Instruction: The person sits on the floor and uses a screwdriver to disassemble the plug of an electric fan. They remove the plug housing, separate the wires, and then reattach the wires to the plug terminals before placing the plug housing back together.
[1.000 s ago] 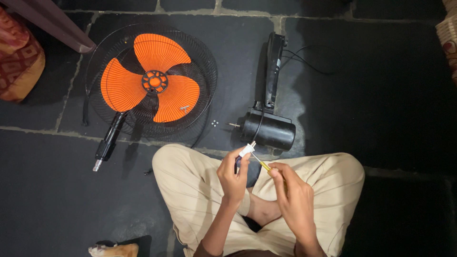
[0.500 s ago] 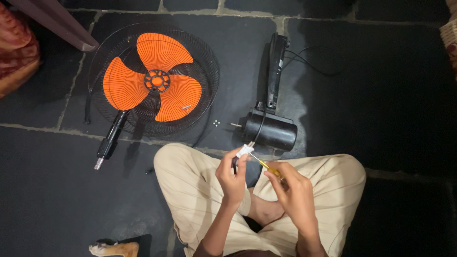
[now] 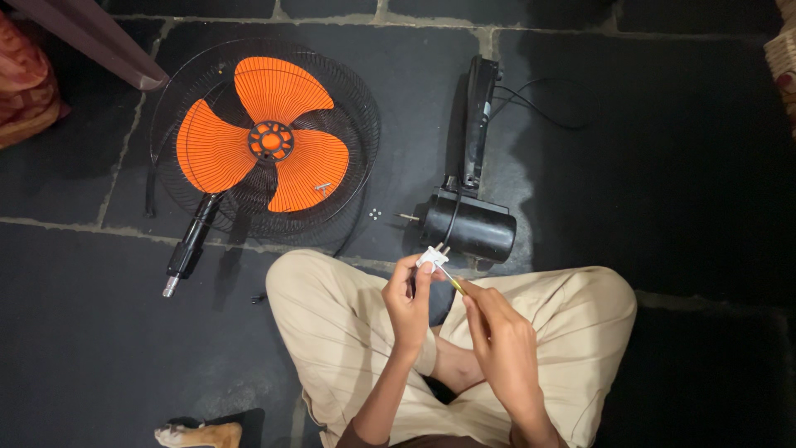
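I sit cross-legged in beige trousers on a dark stone floor. My left hand (image 3: pixel 410 300) grips a small white plug (image 3: pixel 431 257) with its pins pointing up. My right hand (image 3: pixel 497 340) holds a thin yellow-handled screwdriver (image 3: pixel 452 282), its tip set against the plug. Just beyond my hands lies a black fan motor (image 3: pixel 468 228) with a shaft sticking out to the left, joined to a black stand arm (image 3: pixel 479 120) and a black cord (image 3: pixel 531 104).
An orange three-blade fan (image 3: pixel 261 145) lies in a black wire guard (image 3: pixel 352 99) at the upper left, with a black handle (image 3: pixel 189 249) below it. Small screws (image 3: pixel 375 214) rest near the motor. Patterned cloth (image 3: pixel 25 87) sits at the far left.
My hands and the plug stay in nearly the same spot; the right hand has shifted slightly with the screwdriver against the plug. The view has drifted a little.
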